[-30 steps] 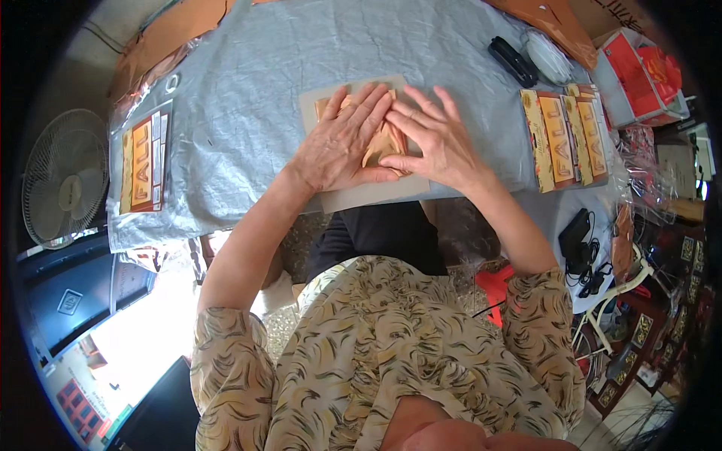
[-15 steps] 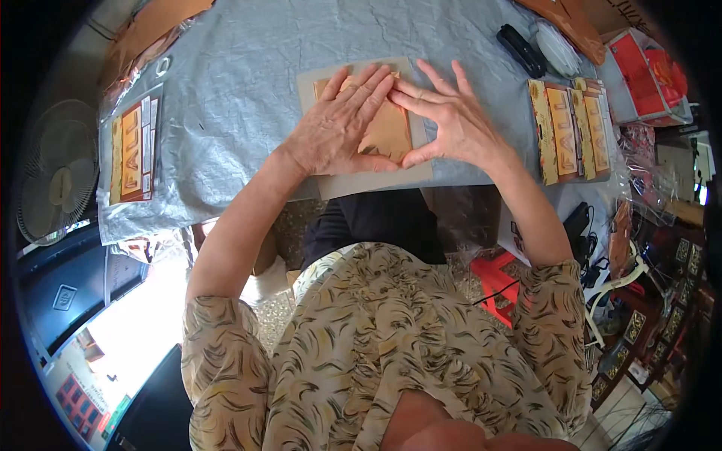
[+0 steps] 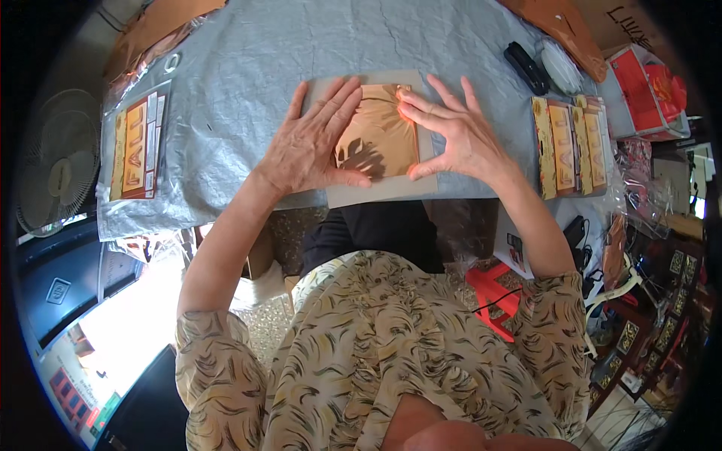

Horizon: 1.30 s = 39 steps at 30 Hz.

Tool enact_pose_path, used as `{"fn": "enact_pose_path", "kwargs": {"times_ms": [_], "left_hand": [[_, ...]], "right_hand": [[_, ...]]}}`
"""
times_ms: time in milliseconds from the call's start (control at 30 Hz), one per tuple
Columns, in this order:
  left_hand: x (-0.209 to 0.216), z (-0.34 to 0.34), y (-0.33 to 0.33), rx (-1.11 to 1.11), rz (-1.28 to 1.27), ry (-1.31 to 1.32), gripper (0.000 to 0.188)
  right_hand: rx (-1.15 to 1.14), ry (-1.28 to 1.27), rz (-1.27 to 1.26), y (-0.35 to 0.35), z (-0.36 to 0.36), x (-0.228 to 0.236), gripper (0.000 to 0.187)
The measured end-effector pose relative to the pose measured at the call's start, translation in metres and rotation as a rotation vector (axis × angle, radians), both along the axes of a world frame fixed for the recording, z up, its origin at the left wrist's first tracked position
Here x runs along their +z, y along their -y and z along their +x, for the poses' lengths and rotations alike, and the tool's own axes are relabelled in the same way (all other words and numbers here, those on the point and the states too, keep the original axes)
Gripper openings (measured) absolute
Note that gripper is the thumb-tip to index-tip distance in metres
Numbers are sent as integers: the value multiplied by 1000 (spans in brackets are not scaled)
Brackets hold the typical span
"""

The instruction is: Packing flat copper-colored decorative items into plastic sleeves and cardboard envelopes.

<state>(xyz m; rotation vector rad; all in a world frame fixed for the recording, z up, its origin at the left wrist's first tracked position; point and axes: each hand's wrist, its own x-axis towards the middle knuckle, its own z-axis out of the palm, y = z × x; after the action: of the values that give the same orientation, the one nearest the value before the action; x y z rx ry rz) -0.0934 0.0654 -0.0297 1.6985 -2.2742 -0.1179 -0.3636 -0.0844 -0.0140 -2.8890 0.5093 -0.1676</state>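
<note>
A shiny orange-gold square packet [image 3: 383, 139], its film creased at the upper right, lies flat on a grey board [image 3: 347, 197] near the table's front edge. My left hand [image 3: 312, 143] lies open over the packet's left side. Its fingers point away from me and its thumb stretches along the near edge. At the right side rests my right hand [image 3: 455, 135], open with fingers apart. Its index and middle fingertips touch the far right corner, and its thumb is at the near right corner. The packet's left edge is hidden under my left hand.
A grey plastic sheet [image 3: 248, 83] covers the table. Printed packs in clear film lie at the left [image 3: 137, 150] and right [image 3: 568, 146]. Back right are a black stapler-like object [image 3: 525, 68], a white roll [image 3: 560, 66] and a red-and-white box [image 3: 639, 94]. A fan [image 3: 60, 173] stands left.
My left hand has slid left off the packet's middle, baring more of its surface. My right fingers have moved from near the left fingertips to the packet's far right corner.
</note>
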Motion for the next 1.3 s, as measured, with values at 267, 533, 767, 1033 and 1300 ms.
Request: {"fn": "enact_pose_path", "kwargs": {"times_ms": [267, 533, 767, 1033, 1300], "left_hand": [[6, 7, -2, -19, 54, 23, 138], [26, -2, 0, 5, 106, 7, 139], [14, -23, 28, -171, -8, 66, 115], [3, -21, 30, -177, -41, 3, 115], [-4, -19, 30, -180, -81, -23, 118]], "right_hand": [[-14, 6, 22, -1, 1, 2, 116], [-28, -11, -5, -2, -1, 1, 115], [-12, -5, 13, -2, 0, 6, 112], [-51, -16, 118, -13, -5, 9, 103], [-617, 335, 517, -35, 1, 2, 36]]}}
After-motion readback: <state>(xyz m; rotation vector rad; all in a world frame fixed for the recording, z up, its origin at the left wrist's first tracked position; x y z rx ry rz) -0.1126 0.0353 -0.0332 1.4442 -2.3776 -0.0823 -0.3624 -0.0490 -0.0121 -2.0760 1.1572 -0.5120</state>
